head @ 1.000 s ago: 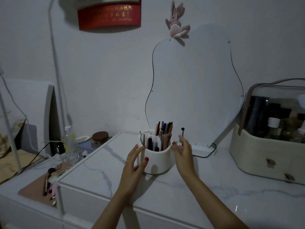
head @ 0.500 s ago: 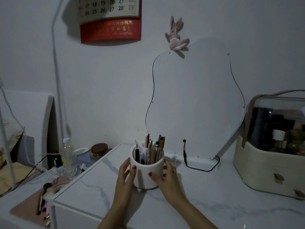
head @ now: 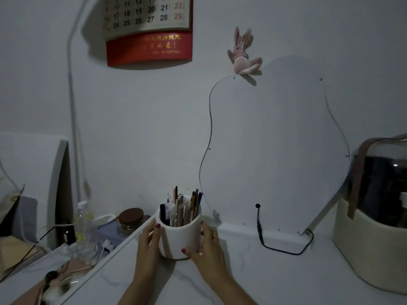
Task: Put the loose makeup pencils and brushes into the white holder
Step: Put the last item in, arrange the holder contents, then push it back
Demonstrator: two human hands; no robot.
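Both hands are wrapping around the white holder (head: 179,241), which is standing upright on the marble-patterned desk (head: 264,278) near the middle of the view; the left hand (head: 148,243) is pressing its left side with the thumb up near the rim, and the right hand (head: 208,245) is cupping its right side with the thumb across the lower front, so each grip is grasping the holder. Makeup pencils and brushes (head: 182,208) are standing inside it, their tips poking above the rim. Just behind and to the right, a wavy-edged mirror (head: 275,150) is leaning against the wall, with a small pink plush rabbit (head: 242,56) sitting on its top edge and a black cable (head: 262,236) curling along its base. At the far right a cream cosmetics case (head: 363,249) with a clear domed lid is standing on the desk, well apart from the holder. To the left, on a lower surface, a clear plastic bottle (head: 82,219), a jar with a brown lid (head: 131,220) and tangled cords are crowding together, and a few loose brushes (head: 52,282) are lying at the near left. A red wall calendar (head: 149,29) is hanging above.
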